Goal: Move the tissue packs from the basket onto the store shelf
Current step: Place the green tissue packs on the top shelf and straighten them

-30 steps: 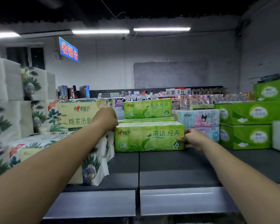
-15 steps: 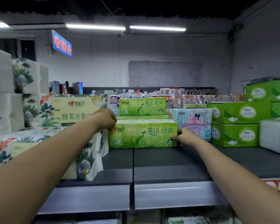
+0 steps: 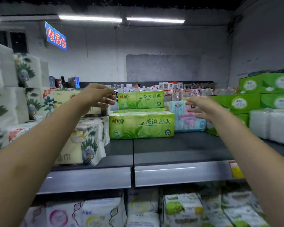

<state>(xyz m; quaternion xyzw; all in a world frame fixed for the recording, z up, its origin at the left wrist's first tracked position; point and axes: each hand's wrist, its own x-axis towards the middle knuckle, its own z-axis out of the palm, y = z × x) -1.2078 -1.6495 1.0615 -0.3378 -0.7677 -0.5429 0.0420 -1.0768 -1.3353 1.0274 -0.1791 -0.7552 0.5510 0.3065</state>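
A long green tissue pack (image 3: 141,126) lies on the dark store shelf (image 3: 179,149), with another green pack (image 3: 140,99) raised behind it. My left hand (image 3: 97,95) hovers above and to the left of the front pack, fingers spread, holding nothing. Off the pack's right end, my right hand (image 3: 199,106) is also open and empty, in front of a pink and blue tissue pack (image 3: 188,122). Neither hand touches the green pack. No basket is in view.
Floral tissue bundles (image 3: 82,141) are stacked on the left of the shelf. Green boxes (image 3: 251,99) and white packs (image 3: 272,125) stand on the right. A lower shelf holds more packs (image 3: 184,208). Bare shelf surface lies in front of the green pack.
Both hands have let go of the front green pack's ends and lifted away with fingers spread. The pack stays on the shelf. The camera has tilted down, showing the lower shelf.
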